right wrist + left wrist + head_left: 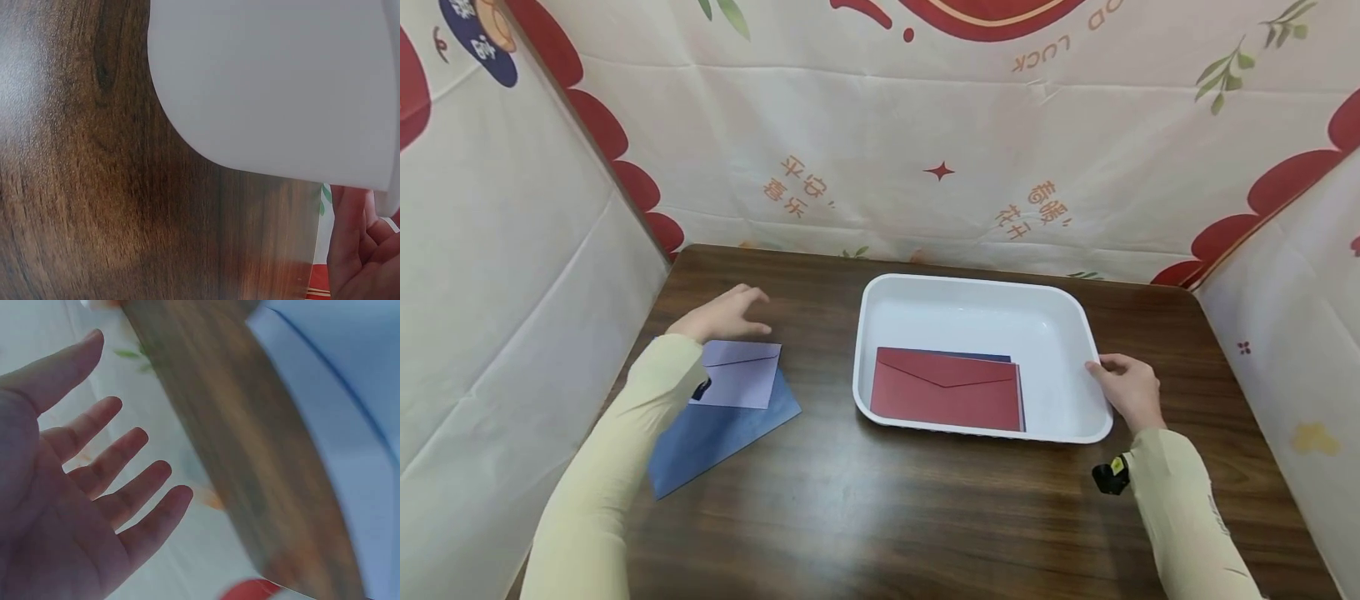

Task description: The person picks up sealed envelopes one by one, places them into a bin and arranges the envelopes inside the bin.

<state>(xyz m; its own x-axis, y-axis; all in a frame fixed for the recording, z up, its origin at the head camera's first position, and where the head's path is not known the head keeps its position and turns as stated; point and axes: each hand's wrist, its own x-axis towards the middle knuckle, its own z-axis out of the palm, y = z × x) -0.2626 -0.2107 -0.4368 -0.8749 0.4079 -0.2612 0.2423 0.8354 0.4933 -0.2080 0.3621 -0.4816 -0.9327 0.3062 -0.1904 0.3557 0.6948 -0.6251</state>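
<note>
A white plastic tray (pixel 970 304) stands right of the table's middle. Inside it, at the front left, lies a red envelope (pixel 947 400) over other envelopes, with a dark blue edge (pixel 992 357) showing behind. My right hand (pixel 1129 388) pinches the tray's right rim, thumb on top and fingers curled beneath, as the right wrist view also shows. On the left, a lilac envelope (pixel 741 375) rests on a larger blue envelope (pixel 722 442). Over their far edge hovers my left hand (pixel 721 314), its fingers spread loosely and holding nothing; the left wrist view shows its bare palm (pixel 56 537).
The dark wooden table (pixel 865 517) carries the tray and envelopes. Printed white cloth walls (pixel 880 125) enclose it at the back and both sides. Cream sleeves (pixel 602 475) cover both arms, and a small black device (pixel 1110 477) sits at the right wrist.
</note>
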